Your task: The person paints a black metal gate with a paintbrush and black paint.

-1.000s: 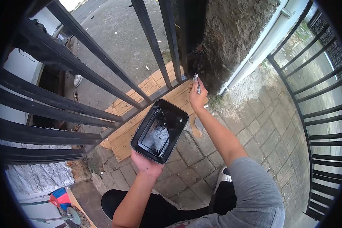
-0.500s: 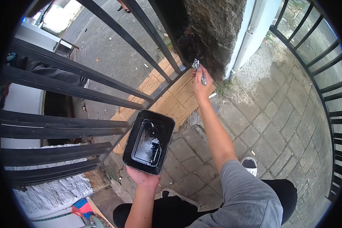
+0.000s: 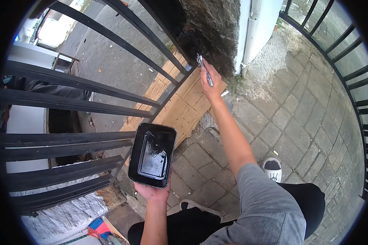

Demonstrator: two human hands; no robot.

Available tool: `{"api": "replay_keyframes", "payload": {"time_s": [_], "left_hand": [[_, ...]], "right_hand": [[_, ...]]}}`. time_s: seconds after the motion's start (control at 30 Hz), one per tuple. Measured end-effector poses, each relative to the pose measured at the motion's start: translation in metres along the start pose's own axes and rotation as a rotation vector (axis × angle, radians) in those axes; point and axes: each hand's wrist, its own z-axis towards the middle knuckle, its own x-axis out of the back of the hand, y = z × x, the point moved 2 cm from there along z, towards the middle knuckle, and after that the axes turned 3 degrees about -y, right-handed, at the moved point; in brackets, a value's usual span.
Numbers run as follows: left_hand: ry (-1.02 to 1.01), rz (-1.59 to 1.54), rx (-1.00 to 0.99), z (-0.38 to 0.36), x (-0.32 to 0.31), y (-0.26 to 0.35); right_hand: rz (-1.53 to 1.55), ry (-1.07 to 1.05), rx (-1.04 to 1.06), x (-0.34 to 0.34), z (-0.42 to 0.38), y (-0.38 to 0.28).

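Note:
My left hand supports a black plastic tray from below, tilted in view. Glossy dark paint with pale smears lies inside it. Out in front, my right hand grips a paintbrush whose handle is streaked silver and grey. The brush tip is close to the foot of the black metal gate, near the rough stone wall. Cardboard lies on the ground beneath the gate's lower rail.
A white drainpipe runs down beside the stone wall. Curved black railings stand at the right, beyond grey paving. My shoe rests on the paving. Dark cloth shows behind the bars at left.
The camera view has shifted slightly, so the gate and wall sit further left. The brush in my right hand has tipped a little, and the tray appears slightly more upright.

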Motion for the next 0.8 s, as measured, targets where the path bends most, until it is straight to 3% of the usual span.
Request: {"api": "replay_keyframes", "payload": {"time_s": [0.03,0.17,0.27,0.4,0.53,0.67,0.7,0.8], "left_hand": [[-0.009,0.0,0.0,0.0,0.001,0.0],[-0.017,-0.014,-0.009,0.0,0.0,0.002],[-0.039,-0.012,-0.003,-0.003,0.003,0.004],[-0.02,-0.029,0.014,-0.006,0.003,0.001],[-0.03,-0.091,0.003,-0.004,0.003,0.002],[-0.014,-0.086,0.021,-0.006,0.005,0.001],[-0.014,-0.083,0.026,-0.007,0.005,-0.001],[-0.04,-0.073,0.015,-0.004,0.002,-0.001]], "right_hand": [[-0.06,-0.013,0.089,-0.002,-0.005,0.013],[-0.002,-0.054,-0.3,0.0,-0.02,0.044],[0.002,-0.011,-0.086,0.016,-0.001,-0.013],[-0.05,-0.017,-0.081,-0.002,-0.007,0.024],[-0.03,-0.076,-0.381,-0.001,-0.007,0.026],[0.036,0.022,-0.087,-0.01,-0.007,0.02],[-0.145,-0.011,-0.017,-0.011,-0.013,0.021],[-0.093,-0.087,-0.332,-0.007,-0.017,0.035]]}}
